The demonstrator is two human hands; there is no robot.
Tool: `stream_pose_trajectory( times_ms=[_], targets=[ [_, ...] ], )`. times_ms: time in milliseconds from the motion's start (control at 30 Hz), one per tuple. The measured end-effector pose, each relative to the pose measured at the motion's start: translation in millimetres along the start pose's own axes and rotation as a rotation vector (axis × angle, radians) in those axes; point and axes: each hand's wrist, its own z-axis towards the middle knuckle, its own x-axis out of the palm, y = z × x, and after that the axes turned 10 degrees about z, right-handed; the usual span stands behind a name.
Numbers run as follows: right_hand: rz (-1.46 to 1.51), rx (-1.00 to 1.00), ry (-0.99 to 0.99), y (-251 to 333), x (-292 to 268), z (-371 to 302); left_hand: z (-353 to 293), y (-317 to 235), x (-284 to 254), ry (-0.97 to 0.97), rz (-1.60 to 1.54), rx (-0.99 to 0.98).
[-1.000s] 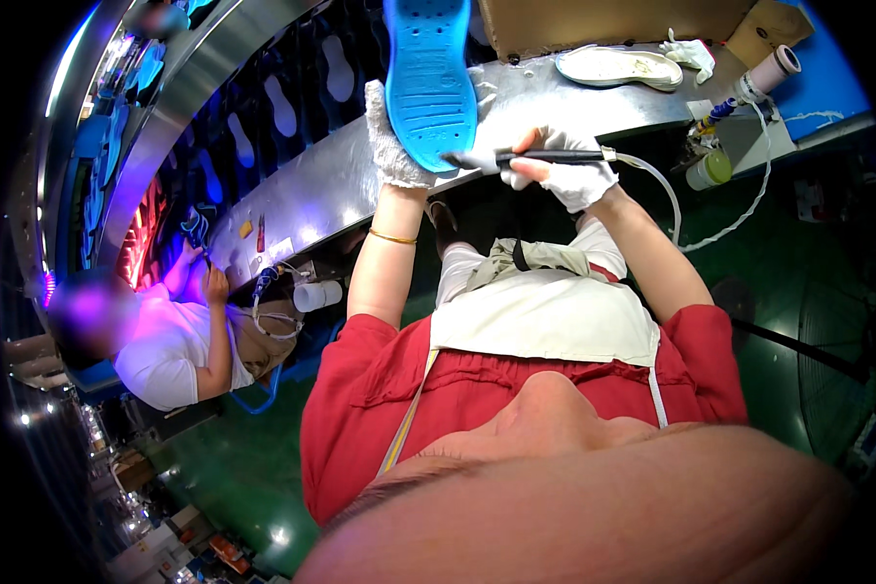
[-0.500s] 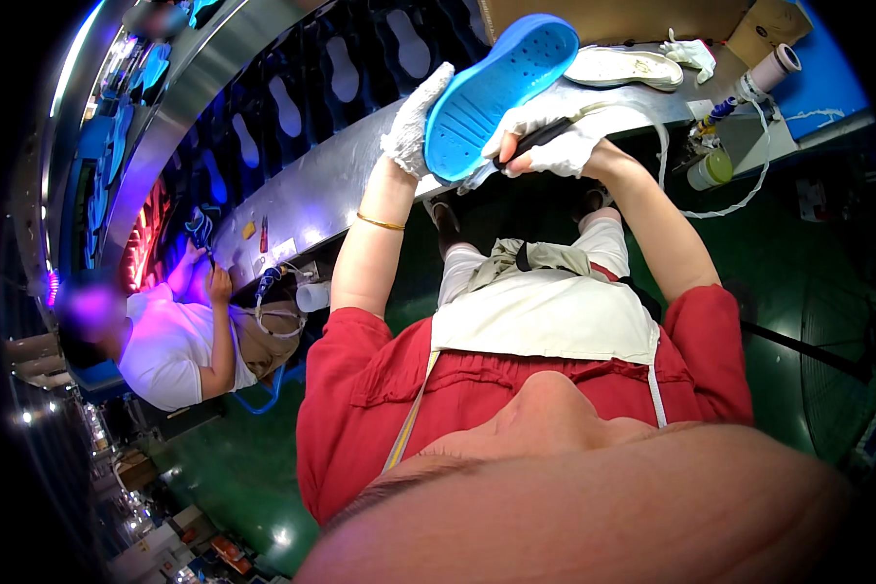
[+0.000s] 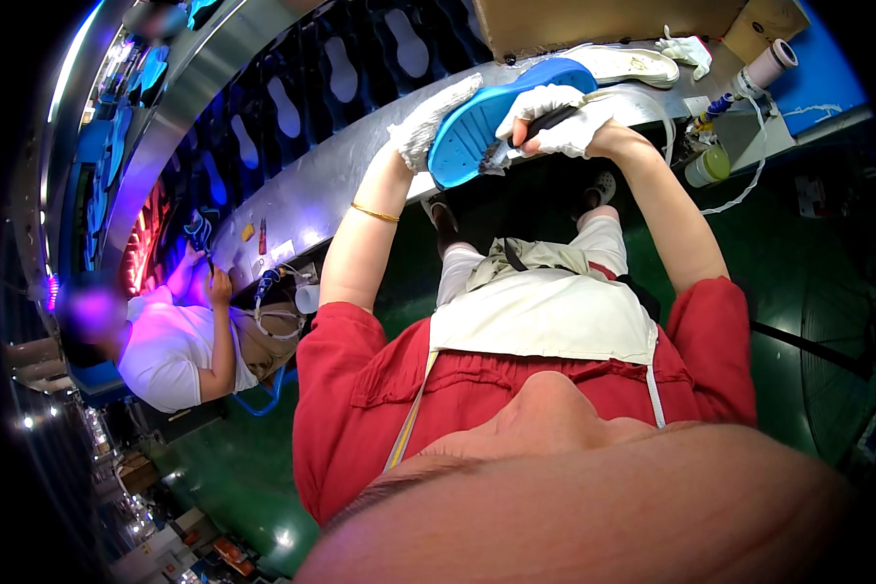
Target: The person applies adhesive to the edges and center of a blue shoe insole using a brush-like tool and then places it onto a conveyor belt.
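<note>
My gloved left hand [image 3: 434,122] is closed round the left edge of a blue shoe sole [image 3: 460,148], holding it tilted above the metal bench edge. The sole has grooves and small holes on the face turned toward me. My right hand [image 3: 569,131], in a white glove with bare fingertips, grips a brush [image 3: 556,118] by its black handle. The brush's bristle end lies against the lower right rim of the sole. A white tube [image 3: 657,101] runs from near the right hand across the bench. Part of the sole is hidden behind my right hand.
A pale shoe sole [image 3: 633,66] and a white glove [image 3: 688,49] lie on the bench behind. Right of them stand a pinkish roll [image 3: 771,66] and a yellow-green container [image 3: 712,165]. A dark conveyor [image 3: 311,88] carries several soles. At left another person [image 3: 180,350] handles a blue shoe.
The sole has tipped and turned flatter, its far end shifting right and down. My left hand has slid slightly right, and my right hand has moved a little right with the brush.
</note>
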Motion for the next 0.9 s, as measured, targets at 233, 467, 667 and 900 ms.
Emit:
stream_pose_trajectory(
  times_ms=[233, 467, 667, 900],
  targets=[
    [0.105, -0.006, -0.094, 27, -9, -16, -9, 2, 6, 0.142, -0.206, -0.020],
    [0.156, 0.026, -0.278, 12, 70, -17, -4, 36, 17, 0.080, -0.656, 0.379],
    [0.298, -0.134, -0.488, 14, 64, 1, -15, 47, 22, 0.411, -0.878, 0.470],
    [0.279, -0.102, -0.272, 12, 74, -2, -21, 48, 27, 0.060, -0.746, 0.391]
  ],
)
